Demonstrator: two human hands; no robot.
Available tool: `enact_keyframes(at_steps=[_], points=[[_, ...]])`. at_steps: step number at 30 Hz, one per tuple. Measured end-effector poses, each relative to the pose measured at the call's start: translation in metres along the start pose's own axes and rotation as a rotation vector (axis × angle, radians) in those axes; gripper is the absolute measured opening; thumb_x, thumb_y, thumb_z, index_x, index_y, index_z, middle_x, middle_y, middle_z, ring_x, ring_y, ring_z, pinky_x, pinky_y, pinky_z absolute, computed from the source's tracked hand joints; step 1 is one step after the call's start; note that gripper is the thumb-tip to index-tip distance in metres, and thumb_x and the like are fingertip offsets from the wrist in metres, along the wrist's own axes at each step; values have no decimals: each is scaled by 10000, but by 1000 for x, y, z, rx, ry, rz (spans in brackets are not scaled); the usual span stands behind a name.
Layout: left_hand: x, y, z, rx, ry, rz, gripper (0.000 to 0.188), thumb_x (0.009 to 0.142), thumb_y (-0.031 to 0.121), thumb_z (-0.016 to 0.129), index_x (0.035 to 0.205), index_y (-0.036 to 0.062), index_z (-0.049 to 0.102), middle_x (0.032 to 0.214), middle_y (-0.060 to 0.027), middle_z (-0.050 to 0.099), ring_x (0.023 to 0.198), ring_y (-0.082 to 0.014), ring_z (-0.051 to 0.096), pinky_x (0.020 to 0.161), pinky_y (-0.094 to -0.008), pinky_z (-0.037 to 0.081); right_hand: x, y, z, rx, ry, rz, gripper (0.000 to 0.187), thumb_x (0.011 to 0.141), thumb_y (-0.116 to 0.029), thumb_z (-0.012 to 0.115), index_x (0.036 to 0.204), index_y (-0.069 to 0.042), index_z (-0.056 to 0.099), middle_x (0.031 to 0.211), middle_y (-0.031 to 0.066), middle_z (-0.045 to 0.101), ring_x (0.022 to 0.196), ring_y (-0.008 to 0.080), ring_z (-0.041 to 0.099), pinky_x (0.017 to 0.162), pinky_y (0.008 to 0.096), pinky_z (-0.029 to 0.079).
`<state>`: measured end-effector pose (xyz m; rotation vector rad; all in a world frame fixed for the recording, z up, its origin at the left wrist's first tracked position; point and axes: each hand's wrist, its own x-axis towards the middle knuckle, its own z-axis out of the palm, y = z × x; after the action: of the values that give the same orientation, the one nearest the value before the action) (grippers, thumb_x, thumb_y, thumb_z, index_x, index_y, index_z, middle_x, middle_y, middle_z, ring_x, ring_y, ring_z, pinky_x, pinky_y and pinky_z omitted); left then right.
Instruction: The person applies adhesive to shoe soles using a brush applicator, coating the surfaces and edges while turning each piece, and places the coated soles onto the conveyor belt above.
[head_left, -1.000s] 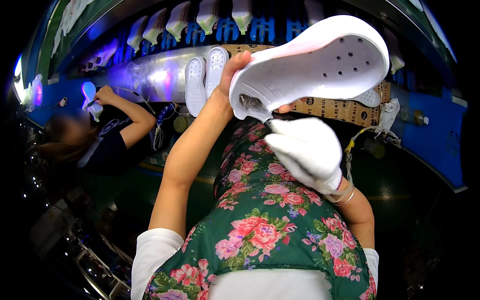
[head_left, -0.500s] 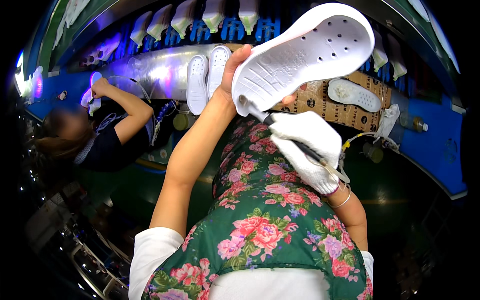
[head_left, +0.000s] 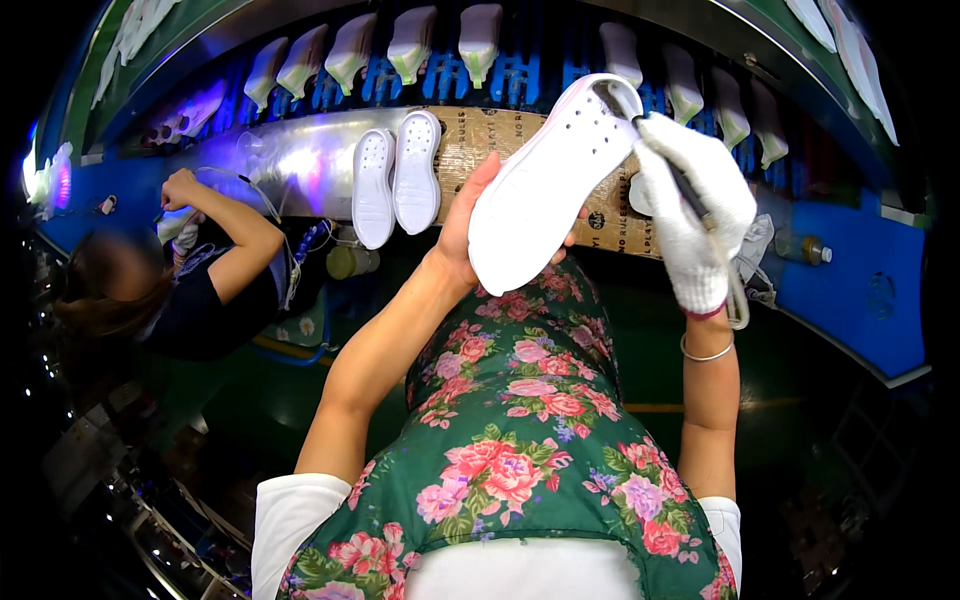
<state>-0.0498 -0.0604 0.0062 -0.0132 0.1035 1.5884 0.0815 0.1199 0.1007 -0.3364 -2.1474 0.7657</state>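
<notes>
My left hand (head_left: 465, 228), bare, grips a white shoe sole (head_left: 540, 195) along its left side, the fingertips showing past its right edge. The sole is tilted, its broad smooth wall facing up and its rim and small holes at the far end. My right hand (head_left: 695, 205), in a white knitted glove, is closed around a black-handled brush (head_left: 690, 193) with a pale tube trailing from its back end. The brush's front end reaches the sole's far rim; its bristles are hardly visible there.
Two white soles (head_left: 416, 172) lie on the bench to the left, beside printed brown cardboard (head_left: 480, 140). Another sole (head_left: 639, 195) is mostly hidden behind my glove. White shoe uppers (head_left: 480, 42) stand in a row beyond. At left sits a co-worker (head_left: 215, 270); at right are a cloth (head_left: 755, 240) and a bottle (head_left: 803, 247).
The sole has been lowered and tilted, so its wall now shows more than its inner face. My right hand has moved up and right, taking the brush from the near end to the far rim.
</notes>
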Motion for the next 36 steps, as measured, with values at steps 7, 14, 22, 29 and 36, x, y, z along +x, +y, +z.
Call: enact_keyframes(at_steps=[7,14,22,29,36], points=[[-14,20,-21,149,5,128,890,949,704,405,1562,66,304,1364,-294,537,1176,-409,608,996,-568,510,-46,-59,17,398,-468,19,241,771,-43,807,1002,-90,757,901,87,745,760,239,700,691,341,552],[-50,34,-10,502,176,266,984,823,541,710,1513,-51,332,1383,-257,556,1213,-363,621,1058,-421,502,-46,-37,-15,894,-312,664,163,781,4,789,939,32,765,977,176,751,763,191,693,707,298,558],[-64,36,1,562,243,384,1131,704,583,791,1524,-28,306,1384,-254,524,1175,-380,625,1000,-486,537,-78,-15,6,1259,-146,907,191,767,18,744,956,47,738,1032,223,734,836,248,702,698,311,558],[-94,36,-8,595,328,491,1156,705,661,773,1523,-15,313,1352,-247,544,1143,-357,637,930,-463,569,-93,-3,14,1335,-86,1047,215,807,5,721,1021,22,725,1054,222,729,897,282,708,731,342,564],[-111,30,3,536,324,454,1171,708,692,763,1525,-13,309,1339,-244,554,1113,-350,649,907,-457,573,-96,-3,21,1360,7,1129,217,811,1,708,1028,18,716,1043,201,727,925,289,705,752,361,572]])
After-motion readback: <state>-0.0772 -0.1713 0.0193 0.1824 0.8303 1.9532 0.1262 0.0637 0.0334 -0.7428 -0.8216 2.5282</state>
